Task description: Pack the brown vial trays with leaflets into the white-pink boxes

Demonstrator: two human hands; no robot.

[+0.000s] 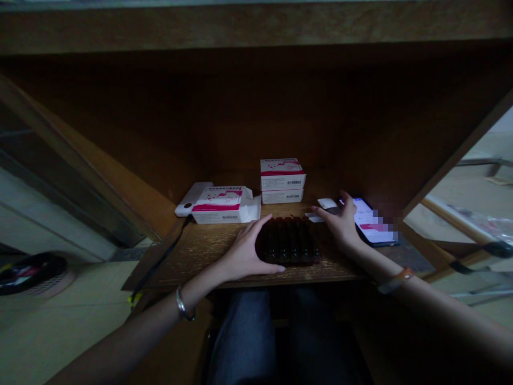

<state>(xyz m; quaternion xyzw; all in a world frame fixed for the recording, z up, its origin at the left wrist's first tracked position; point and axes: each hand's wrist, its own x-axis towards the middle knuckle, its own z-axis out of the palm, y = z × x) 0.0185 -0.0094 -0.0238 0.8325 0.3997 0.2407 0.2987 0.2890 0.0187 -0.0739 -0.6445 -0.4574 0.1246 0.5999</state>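
A row of several dark brown vials lies on the wooden desktop, side by side. My left hand curves around their left end, thumb along the near side and fingers by the far side, spread apart. Whether it touches the vials is hard to tell. To their right, my right hand has its thumb and fingers apart, with nothing visible in it. Beside that hand lies a lit phone, partly covered by it. A small white paper piece sits just beyond its fingers.
Two white and pink boxes are stacked behind the vials. Another such box, its end flap open, lies to the left beside a white device with a dark cable. Wooden side panels and a shelf above enclose the desktop. A basket stands on the floor.
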